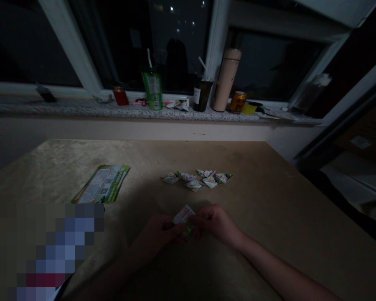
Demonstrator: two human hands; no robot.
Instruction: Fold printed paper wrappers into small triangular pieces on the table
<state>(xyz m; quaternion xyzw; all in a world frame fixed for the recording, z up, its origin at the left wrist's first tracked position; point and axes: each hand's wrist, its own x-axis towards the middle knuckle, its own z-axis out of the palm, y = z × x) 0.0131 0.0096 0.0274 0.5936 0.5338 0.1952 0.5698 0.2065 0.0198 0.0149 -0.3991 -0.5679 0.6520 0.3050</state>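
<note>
Over the near middle of the table, both hands hold one small piece of printed paper or wrapper [184,214], white with red print and a green edge. My left hand [163,230] pinches its lower left side, thumb on top. My right hand [214,221] grips its right side between thumb and fingers. Just beyond them lie several small folded packets [194,185] with white, green and orange print, loosely grouped. A larger green and white printed pouch [103,184] lies flat to the left. Dim light hides the finer print.
The brown table [263,200] reaches toward a granite window sill [90,108]. On the sill stand a green cup with a straw [153,90], a dark cup [202,95], a tall pink bottle [227,79], an orange can [237,102] and a red jar [120,96]. The lower left is pixelated.
</note>
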